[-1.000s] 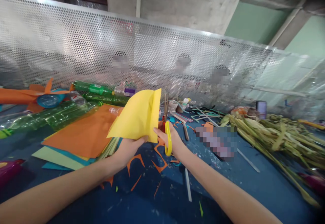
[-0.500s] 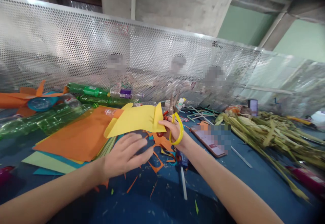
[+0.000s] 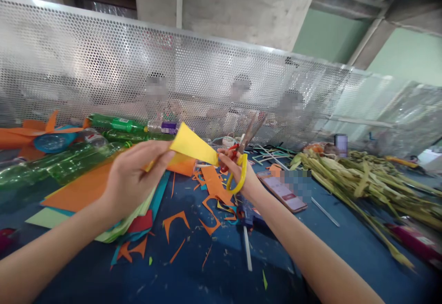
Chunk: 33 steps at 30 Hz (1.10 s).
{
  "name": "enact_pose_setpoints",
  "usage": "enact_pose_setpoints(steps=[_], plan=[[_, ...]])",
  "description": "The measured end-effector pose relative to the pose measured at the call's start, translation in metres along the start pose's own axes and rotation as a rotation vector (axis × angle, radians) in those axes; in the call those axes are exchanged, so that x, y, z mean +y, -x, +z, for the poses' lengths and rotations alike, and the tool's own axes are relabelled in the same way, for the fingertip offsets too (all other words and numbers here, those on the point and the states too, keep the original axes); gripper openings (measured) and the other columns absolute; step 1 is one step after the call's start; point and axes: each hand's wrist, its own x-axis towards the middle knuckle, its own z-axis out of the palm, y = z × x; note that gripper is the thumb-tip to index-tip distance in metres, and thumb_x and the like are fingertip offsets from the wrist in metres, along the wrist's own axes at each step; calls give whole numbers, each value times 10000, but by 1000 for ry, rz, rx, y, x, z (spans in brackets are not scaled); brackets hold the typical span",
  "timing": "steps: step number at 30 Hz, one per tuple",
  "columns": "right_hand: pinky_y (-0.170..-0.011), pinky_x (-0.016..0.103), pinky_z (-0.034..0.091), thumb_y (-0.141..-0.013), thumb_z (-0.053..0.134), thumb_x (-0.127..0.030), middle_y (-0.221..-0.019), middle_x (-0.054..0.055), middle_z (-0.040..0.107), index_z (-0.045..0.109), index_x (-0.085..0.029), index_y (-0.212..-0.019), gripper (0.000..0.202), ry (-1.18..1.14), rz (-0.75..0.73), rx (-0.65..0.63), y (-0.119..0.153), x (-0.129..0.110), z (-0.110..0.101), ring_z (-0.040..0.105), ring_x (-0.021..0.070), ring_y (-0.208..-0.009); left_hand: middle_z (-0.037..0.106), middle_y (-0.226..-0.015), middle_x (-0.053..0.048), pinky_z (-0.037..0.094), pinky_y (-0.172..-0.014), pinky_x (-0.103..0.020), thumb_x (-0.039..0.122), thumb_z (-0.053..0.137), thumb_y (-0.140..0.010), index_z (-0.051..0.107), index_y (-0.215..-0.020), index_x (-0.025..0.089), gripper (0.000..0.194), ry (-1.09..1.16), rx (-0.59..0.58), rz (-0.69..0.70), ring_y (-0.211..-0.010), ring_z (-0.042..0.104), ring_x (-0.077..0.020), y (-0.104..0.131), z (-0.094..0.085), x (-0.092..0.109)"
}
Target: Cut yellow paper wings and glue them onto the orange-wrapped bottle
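Craft workshop with bare concrete wall (image 3: 235, 5) and perforated metal screen (image 3: 203, 69), other people (image 3: 241, 88) dimly visible through it. The blue table (image 3: 172, 288) bears coloured paper (image 3: 81, 191), orange offcuts (image 3: 214, 184), green bottles (image 3: 126, 124), dried husks (image 3: 362, 180) and a glue gun (image 3: 245, 215); scissors (image 3: 244, 166) appear above it.

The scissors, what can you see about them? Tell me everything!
The scissors have two grey, metal-looking blades, spread apart and pointing up and away from the wearer. One handle loop is yellow; red parts show too. The right hand holds them above the table, with the blades clear of the yellow paper.
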Motion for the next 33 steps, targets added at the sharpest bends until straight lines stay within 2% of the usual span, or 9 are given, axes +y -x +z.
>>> enact_pose_setpoints(steps=[4, 11, 15, 18, 21, 25, 27, 30, 33], plan=[[-806, 341, 451, -556, 767, -362, -791, 8, 642, 423, -233, -611, 372, 2, 18, -118, 5, -18, 4, 602, 201, -868, 669, -856, 22, 461, -597, -171, 241, 505, -877, 628, -1071, 199, 233, 9, -11, -240, -706, 580, -91, -16, -16, 0], [-637, 271, 437, -585, 742, -279, -681, -41, 542, 477, -230, -667, 282, 126, 63, -398, 25, -22, 11, 519, 142, -658, 650, -1006, 27, 480, -798, -300, 355, 458, -896, 575, -1152, 236, 306, 70, -161, -415, -873, 586, -167, -22, -13, -29], [-657, 264, 421, -606, 724, -234, -696, -43, 491, 527, -218, -744, 241, 247, -47, -395, 25, -12, 8, 473, 129, -653, 615, -1032, -43, 445, -880, -419, 302, 533, -850, 504, -1235, 226, 394, -153, -128, -260, -930, 575, -204, -21, -7, -38], [-682, 280, 415, -568, 734, -198, -710, -35, 501, 550, -224, -703, 229, 245, -128, -215, 21, -8, 9, 471, 140, -669, 593, -1023, -87, 372, -935, -458, 261, 610, -782, 618, -1088, 202, 312, -366, 19, -3, -1004, 526, -257, -10, 0, -26], [-705, 294, 414, -561, 734, -183, -734, -27, 505, 547, -232, -679, 226, 214, -164, -61, 16, -7, 8, 473, 150, -695, 651, -798, -26, 464, -768, -309, 215, 584, -791, 667, -897, 224, 135, 21, -201, 82, -760, 593, -169, 16, 16, 1], [-719, 303, 433, -596, 725, -213, -764, -25, 526, 525, -238, -742, 249, 133, -131, -32, 12, -4, 4, 515, 163, -744, 668, -703, -23, 452, -558, -234, 364, 451, -874, 670, -933, 206, 276, 571, -883, -412, -608, 606, -145, 60, 52, 38], [-727, 314, 451, -625, 706, -251, -805, -15, 561, 515, -237, -776, 244, 74, -109, -25, 11, -5, 3, 546, 174, -779, 677, -767, -37, 472, -613, -251, 432, 513, -830, 615, -1059, 184, 352, 812, -1002, -704, -662, 619, -159, 74, 72, 44], [-728, 320, 475, -616, 704, -271, -804, -13, 586, 507, -233, -775, 256, -45, -67, -1, 11, -9, 6, 579, 178, -779, 645, -760, -30, 474, -579, -243, 438, 582, -788, 455, -1219, 173, 521, 1141, -838, -1165, -610, 599, -131, 76, 91, 39], [-755, 310, 483, -584, 725, -246, -765, -31, 582, 506, -228, -751, 275, -146, -35, 59, 11, -12, 7, 593, 163, -761, 641, -886, -43, 484, -664, -255, 306, 647, -773, 321, -1301, 239, 625, 1406, -529, -1237, -687, 623, -124, 63, 97, 29]])
